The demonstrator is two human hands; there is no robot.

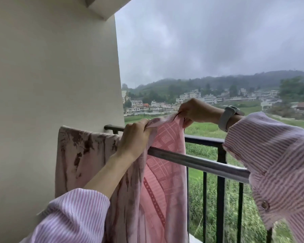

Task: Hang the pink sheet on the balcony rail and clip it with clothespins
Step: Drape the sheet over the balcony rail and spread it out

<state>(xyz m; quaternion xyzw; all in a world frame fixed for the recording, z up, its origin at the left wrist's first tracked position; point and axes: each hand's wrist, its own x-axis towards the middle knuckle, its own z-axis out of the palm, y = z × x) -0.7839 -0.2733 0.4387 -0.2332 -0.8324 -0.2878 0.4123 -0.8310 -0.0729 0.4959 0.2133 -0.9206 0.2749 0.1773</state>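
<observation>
Fingers (144, 126) of both hands pinch the pink sheet's (165, 155) top edge above the rail (200, 163), which runs rightward.

Both hands pinch the top edge of a pink patterned cloth sheet (165, 172) draped over a round silver metal rail (200, 163); left hand (133, 137) near the wall end, right hand (195, 111) raised beside it.

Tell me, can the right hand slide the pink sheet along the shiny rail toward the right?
Probably yes. The right hand already pinches the pink sheet by its top edge, and the silver rail to its right looks bare. The left hand grips the sheet too, so it may need to loosen.
</observation>
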